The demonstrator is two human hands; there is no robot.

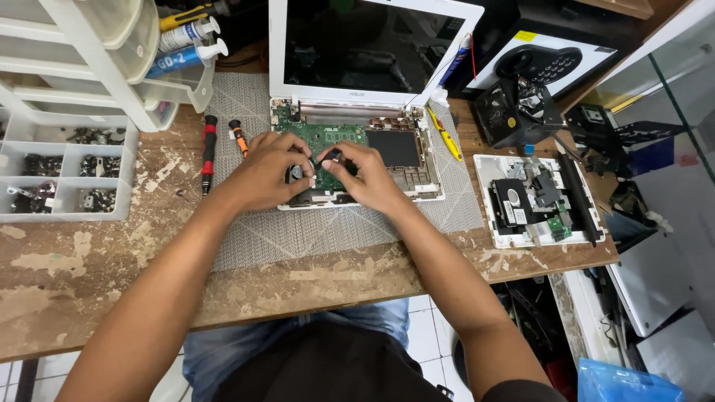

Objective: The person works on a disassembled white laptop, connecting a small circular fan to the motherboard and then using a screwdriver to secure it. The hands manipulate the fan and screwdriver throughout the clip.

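the white laptop (357,149) lies opened on a grey mat (298,231), green circuit board (324,138) bared. both hands meet over it: left hand (264,175) beside the black fan, right hand (369,179) pinching a small black part (333,155).

- An opened white laptop (357,141) lies on a grey mat at the centre of the bench, screen upright at the far side, its green circuit board exposed.
- A small black part (333,155) sits pinched between fingertips just above the board's near edge.
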